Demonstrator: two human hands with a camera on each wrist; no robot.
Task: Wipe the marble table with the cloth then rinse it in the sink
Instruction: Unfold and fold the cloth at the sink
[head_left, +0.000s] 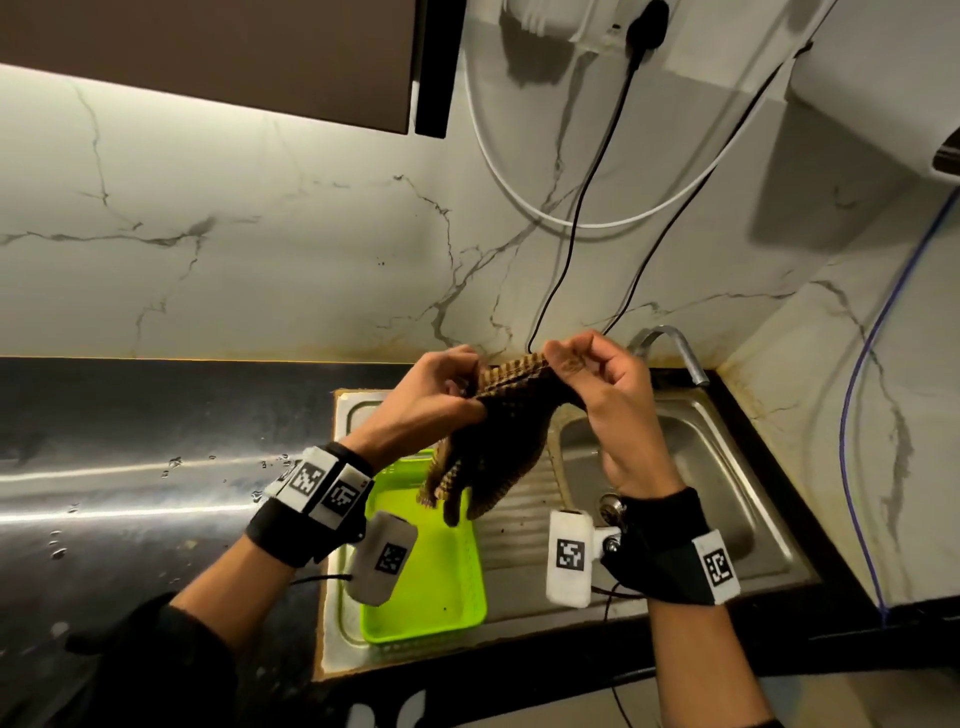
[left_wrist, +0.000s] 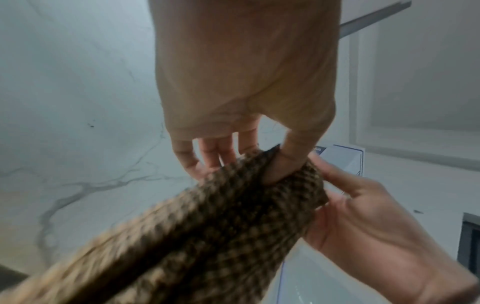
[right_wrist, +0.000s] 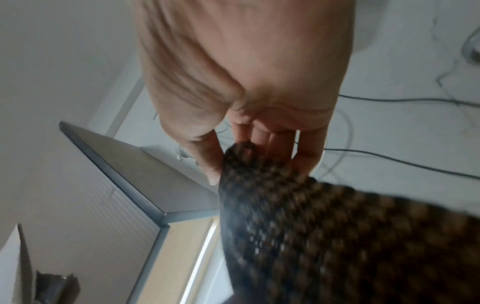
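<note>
At the left of the head view we see the dark countertop (head_left: 130, 467), shiny and dotted with water drops. Right of it, near the lower middle of the frame, a lime-green plastic tray (head_left: 441, 587) sits on the ribbed drainboard of the steel sink (head_left: 727, 467).

Above the tray, at the centre of the frame, our left hand (head_left: 415, 400) pinches one upper edge of the brown woven cloth (head_left: 483, 452), thumb against curled fingers. In the left wrist view the thumb (left_wrist: 288, 162) presses into a fold of the cloth while the other fingers sit behind it.

The cloth hangs bunched between both hands, its lower end dangling over the drainboard and the tray's right edge, not touching either as far as we can tell.

Just right of centre, our right hand (head_left: 608, 384) grips the other upper edge, thumb and forefinger closed on it, the remaining fingers loosely curled. The right wrist view shows the cloth (right_wrist: 337, 236) gathered between thumb and fingers (right_wrist: 306, 154).

Behind the right hand, the metal tap (head_left: 675, 348) curves over the basin at the right.
</note>
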